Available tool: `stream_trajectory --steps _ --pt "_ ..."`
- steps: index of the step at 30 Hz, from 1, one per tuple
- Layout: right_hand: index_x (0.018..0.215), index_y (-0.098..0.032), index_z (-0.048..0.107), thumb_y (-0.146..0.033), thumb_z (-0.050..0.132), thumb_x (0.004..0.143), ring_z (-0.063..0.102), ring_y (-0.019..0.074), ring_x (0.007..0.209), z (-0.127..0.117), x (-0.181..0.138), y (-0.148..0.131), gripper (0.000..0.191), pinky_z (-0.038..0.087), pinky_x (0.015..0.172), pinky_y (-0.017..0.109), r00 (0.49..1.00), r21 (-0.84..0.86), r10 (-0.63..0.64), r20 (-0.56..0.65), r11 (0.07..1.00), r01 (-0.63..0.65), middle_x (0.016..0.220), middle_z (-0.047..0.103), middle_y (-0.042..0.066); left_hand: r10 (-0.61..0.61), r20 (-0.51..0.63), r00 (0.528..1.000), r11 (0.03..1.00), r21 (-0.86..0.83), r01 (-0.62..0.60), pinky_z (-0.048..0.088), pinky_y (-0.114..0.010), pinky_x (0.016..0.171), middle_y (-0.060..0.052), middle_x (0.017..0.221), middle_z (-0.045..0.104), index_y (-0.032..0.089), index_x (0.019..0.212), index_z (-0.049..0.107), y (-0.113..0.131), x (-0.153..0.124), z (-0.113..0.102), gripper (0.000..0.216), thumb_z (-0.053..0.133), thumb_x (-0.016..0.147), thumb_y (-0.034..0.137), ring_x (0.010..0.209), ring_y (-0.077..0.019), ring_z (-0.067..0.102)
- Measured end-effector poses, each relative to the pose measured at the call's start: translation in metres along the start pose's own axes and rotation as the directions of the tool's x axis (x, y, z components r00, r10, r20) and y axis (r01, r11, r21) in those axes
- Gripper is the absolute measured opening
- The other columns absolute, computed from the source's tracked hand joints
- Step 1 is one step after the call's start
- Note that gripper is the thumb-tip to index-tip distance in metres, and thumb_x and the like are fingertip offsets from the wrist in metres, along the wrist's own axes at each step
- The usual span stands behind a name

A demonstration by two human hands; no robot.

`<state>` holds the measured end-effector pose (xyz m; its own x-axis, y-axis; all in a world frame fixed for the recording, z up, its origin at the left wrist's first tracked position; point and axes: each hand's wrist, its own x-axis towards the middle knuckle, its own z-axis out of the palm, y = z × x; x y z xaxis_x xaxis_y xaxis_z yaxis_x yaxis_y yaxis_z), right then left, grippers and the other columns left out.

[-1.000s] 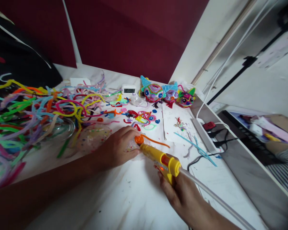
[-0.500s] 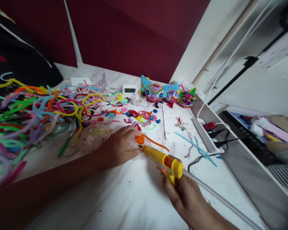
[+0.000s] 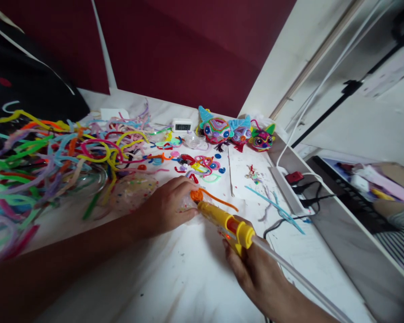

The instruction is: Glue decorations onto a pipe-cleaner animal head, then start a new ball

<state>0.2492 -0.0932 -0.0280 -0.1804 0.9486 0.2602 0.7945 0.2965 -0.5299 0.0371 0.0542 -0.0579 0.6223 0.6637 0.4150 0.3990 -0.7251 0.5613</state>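
A yellow hot glue gun [image 3: 218, 217] is gripped in my right hand [image 3: 261, 271], its small light glowing red and a long clear glue stick [image 3: 296, 273] jutting from its back. The nozzle meets the lower edge of a coiled orange pipe cleaner [image 3: 197, 195], whose loose tail stretches to the right. That coil lies on a clear plastic piece [image 3: 184, 206], and my left hand [image 3: 166, 206] is closed on it from the left. The hand hides much of the plastic, so its full shape cannot be made out.
Loose pipe cleaners [image 3: 54, 166] are heaped at left, beside a speckled clear bag [image 3: 134, 190]. Behind my hands stand a digital clock [image 3: 182, 125] and decorated animal heads [image 3: 217, 130]. At right are a power strip [image 3: 291, 193], cables and a blue pipe cleaner [image 3: 276, 208].
The glue gun has shifted slightly up and left, bringing its nozzle against the orange coil. My left hand has barely moved.
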Motion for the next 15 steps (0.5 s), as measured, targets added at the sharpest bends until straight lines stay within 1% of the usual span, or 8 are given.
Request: stream_trajectory --steps 3,7,8,12,15 --pt "0.122 -0.025 0.044 -0.018 0.043 0.098 0.067 0.0173 0.069 0.0010 0.0027 -0.0016 0.025 0.054 0.063 0.027 1.000 -0.024 -0.029 -0.011 0.999 0.029 0.091 0.066 0.002 0.004 -0.002 1.000 1.000 0.003 -0.004 0.049 -0.039 0.097 -0.007 0.117 0.062 0.021 0.112 0.059 -0.0010 -0.0003 0.0007 0.036 0.065 0.076 0.018 0.111 -0.0243 0.060" --pt "0.108 -0.024 0.046 -0.018 0.043 0.098 0.068 0.0190 0.072 0.0007 0.0041 -0.0036 0.012 0.055 0.065 0.029 0.998 -0.081 -0.065 -0.025 0.995 0.063 0.088 0.065 0.004 0.010 -0.022 1.000 1.000 0.014 -0.010 0.050 -0.038 0.096 -0.007 0.117 0.063 0.021 0.111 0.059 -0.0012 -0.0009 0.0006 0.037 0.066 0.075 0.018 0.111 -0.0246 0.061" --pt "0.107 -0.024 0.046 -0.018 0.043 0.098 0.067 0.0192 0.071 0.0003 0.0039 -0.0038 0.011 0.055 0.065 0.029 0.997 -0.088 -0.067 -0.023 0.994 0.065 0.088 0.065 0.004 0.009 -0.026 1.000 1.000 0.015 -0.008 0.051 -0.038 0.096 -0.007 0.116 0.063 0.021 0.111 0.059 -0.0010 -0.0009 0.0003 0.037 0.066 0.075 0.018 0.110 -0.0246 0.061" --pt "0.118 -0.023 0.044 -0.018 0.043 0.097 0.066 0.0183 0.066 -0.0015 0.0018 -0.0034 0.021 0.054 0.060 0.029 0.998 -0.089 -0.064 -0.028 0.994 0.061 0.085 0.065 0.002 -0.006 -0.006 1.000 1.000 0.010 0.006 0.050 -0.038 0.096 -0.007 0.116 0.063 0.021 0.110 0.059 0.0001 -0.0005 -0.0005 0.035 0.066 0.075 0.019 0.109 -0.0245 0.061" --pt "0.120 -0.023 0.044 -0.018 0.043 0.097 0.064 0.0178 0.062 -0.0014 0.0004 -0.0023 0.023 0.052 0.056 0.028 0.998 -0.118 -0.062 -0.017 0.991 0.060 0.081 0.062 0.001 -0.010 -0.002 1.000 1.000 0.000 0.010 0.050 -0.039 0.097 -0.007 0.115 0.063 0.020 0.110 0.059 0.0008 -0.0002 0.0010 0.033 0.065 0.077 0.019 0.110 -0.0246 0.060"
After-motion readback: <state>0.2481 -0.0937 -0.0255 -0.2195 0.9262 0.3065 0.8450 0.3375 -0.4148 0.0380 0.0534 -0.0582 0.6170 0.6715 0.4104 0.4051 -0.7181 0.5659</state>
